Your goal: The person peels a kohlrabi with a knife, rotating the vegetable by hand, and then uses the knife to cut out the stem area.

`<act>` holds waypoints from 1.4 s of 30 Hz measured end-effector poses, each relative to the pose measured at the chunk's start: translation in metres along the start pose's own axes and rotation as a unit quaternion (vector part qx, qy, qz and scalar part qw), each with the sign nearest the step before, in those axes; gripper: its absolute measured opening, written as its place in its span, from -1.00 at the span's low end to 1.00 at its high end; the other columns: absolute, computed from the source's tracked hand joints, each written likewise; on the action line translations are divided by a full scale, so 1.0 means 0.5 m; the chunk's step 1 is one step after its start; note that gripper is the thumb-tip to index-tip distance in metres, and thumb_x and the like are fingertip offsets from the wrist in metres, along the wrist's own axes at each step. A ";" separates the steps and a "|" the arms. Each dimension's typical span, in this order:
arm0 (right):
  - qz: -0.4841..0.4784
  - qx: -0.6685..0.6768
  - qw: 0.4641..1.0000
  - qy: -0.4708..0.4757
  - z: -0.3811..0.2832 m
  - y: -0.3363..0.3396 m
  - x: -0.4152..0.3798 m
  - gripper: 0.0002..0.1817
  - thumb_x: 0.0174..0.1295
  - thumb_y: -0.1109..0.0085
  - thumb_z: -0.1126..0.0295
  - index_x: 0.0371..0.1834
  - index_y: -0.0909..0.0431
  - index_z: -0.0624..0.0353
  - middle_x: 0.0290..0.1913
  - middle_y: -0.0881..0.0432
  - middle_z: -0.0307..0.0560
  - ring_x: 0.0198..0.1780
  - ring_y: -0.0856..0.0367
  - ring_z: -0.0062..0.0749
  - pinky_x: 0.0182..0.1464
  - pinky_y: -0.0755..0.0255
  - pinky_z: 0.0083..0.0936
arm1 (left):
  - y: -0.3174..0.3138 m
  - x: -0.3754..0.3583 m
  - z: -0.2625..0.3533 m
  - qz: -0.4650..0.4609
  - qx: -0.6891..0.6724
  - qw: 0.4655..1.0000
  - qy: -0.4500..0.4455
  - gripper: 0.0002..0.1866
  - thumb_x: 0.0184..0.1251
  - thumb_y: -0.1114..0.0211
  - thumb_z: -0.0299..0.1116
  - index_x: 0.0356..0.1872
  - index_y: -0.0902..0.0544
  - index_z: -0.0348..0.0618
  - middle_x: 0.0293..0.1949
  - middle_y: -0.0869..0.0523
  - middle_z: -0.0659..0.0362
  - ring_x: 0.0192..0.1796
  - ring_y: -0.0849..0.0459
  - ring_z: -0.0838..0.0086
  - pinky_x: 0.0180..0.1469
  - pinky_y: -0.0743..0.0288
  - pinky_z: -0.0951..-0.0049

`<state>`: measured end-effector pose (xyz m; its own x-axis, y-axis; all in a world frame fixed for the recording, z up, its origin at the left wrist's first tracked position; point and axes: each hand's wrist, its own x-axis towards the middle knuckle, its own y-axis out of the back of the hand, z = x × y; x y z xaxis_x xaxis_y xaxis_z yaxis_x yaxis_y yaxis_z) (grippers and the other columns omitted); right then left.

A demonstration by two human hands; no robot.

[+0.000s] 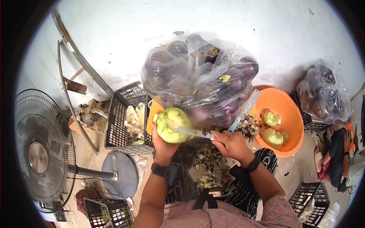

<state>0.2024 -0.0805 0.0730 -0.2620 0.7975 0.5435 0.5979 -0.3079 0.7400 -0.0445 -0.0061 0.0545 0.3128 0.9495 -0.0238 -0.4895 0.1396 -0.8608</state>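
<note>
Peeled vegetable (173, 123) clear of bowl's rim (299, 110)

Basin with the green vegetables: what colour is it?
The basin is orange; head view.

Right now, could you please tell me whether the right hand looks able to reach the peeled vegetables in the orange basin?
Probably yes: the orange basin is open on top and nothing covers the peeled vegetables. The right hand holds a knife, though, and would likely need to put that down first.
</note>
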 end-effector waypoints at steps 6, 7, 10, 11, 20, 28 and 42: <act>0.000 -0.037 0.999 0.004 0.000 0.007 0.003 -0.74 0.21 -0.18 0.15 -0.08 -0.57 -0.05 -0.54 -0.51 -0.16 -0.54 -0.55 -0.17 -0.52 -0.39 -0.27 | -0.007 -0.002 -0.003 0.028 0.003 1.000 -0.005 -0.26 0.39 0.23 0.28 0.39 -0.25 -0.03 0.32 -0.39 0.09 0.32 -0.38 0.16 0.33 -0.27 0.04; 0.008 -0.037 0.999 0.013 0.001 0.009 0.003 -0.71 0.17 -0.24 0.20 -0.07 -0.61 0.03 -0.57 -0.52 -0.16 -0.57 -0.54 -0.20 -0.53 -0.39 -0.31 | -0.007 -0.002 -0.004 0.029 0.003 1.000 -0.006 -0.26 0.39 0.23 0.28 0.39 -0.25 -0.03 0.32 -0.39 0.09 0.32 -0.38 0.16 0.33 -0.27 0.04; 0.016 -0.029 0.999 0.018 0.004 0.018 -0.003 -0.68 0.13 -0.30 0.25 -0.06 -0.65 0.11 -0.59 -0.53 -0.16 -0.60 -0.53 -0.23 -0.53 -0.39 -0.35 | -0.007 0.001 -0.006 0.055 0.016 0.998 -0.005 -0.21 0.33 0.24 0.37 0.36 -0.31 -0.01 0.28 -0.45 0.10 0.26 -0.45 0.12 0.18 -0.40 0.02; 0.015 -0.023 1.000 0.014 0.005 0.020 -0.004 -0.68 0.13 -0.30 0.25 -0.06 -0.65 0.10 -0.59 -0.53 -0.16 -0.60 -0.53 -0.23 -0.53 -0.38 -0.35 | -0.006 0.003 -0.006 0.060 0.013 0.998 -0.005 -0.20 0.32 0.25 0.38 0.36 -0.31 -0.01 0.26 -0.46 0.11 0.23 -0.47 0.12 0.11 -0.45 0.02; 0.024 -0.025 0.999 0.018 0.002 -0.019 0.019 -0.69 0.15 -0.29 0.26 -0.05 -0.61 0.10 -0.59 -0.51 -0.16 -0.60 -0.53 -0.21 -0.55 -0.39 -0.34 | -0.025 -0.002 -0.001 0.093 0.045 0.994 0.018 -0.20 0.28 0.31 0.42 0.30 -0.37 0.05 0.14 -0.55 0.12 0.03 -0.59 0.13 -0.34 -0.54 0.10; 0.052 -0.028 0.998 0.030 0.001 -0.034 0.036 -0.66 0.13 -0.31 0.26 -0.02 -0.60 0.07 -0.58 -0.51 -0.16 -0.57 -0.55 -0.22 -0.53 -0.40 -0.34 | -0.029 0.000 0.003 0.085 0.042 0.995 0.033 -0.21 0.28 0.33 0.41 0.28 -0.38 0.04 0.12 -0.56 0.11 -0.02 -0.61 0.13 -0.45 -0.51 0.19; 0.023 -0.011 1.000 0.003 -0.007 -0.041 0.061 -0.66 0.18 -0.23 0.19 -0.03 -0.57 0.07 -0.36 -0.64 -0.08 -0.42 -0.62 -0.12 -0.40 -0.48 -0.28 | -0.038 -0.020 0.006 0.097 0.020 0.994 0.038 -0.14 0.26 0.31 0.45 0.39 -0.25 0.04 0.29 -0.42 0.06 0.21 -0.48 0.03 -0.08 -0.53 -0.02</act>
<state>0.1795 -0.0516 0.0755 -0.2397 0.7795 0.5788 0.5924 -0.3549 0.7233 -0.0409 -0.0175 0.0725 0.2687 0.9362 -0.2267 -0.5781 -0.0315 -0.8154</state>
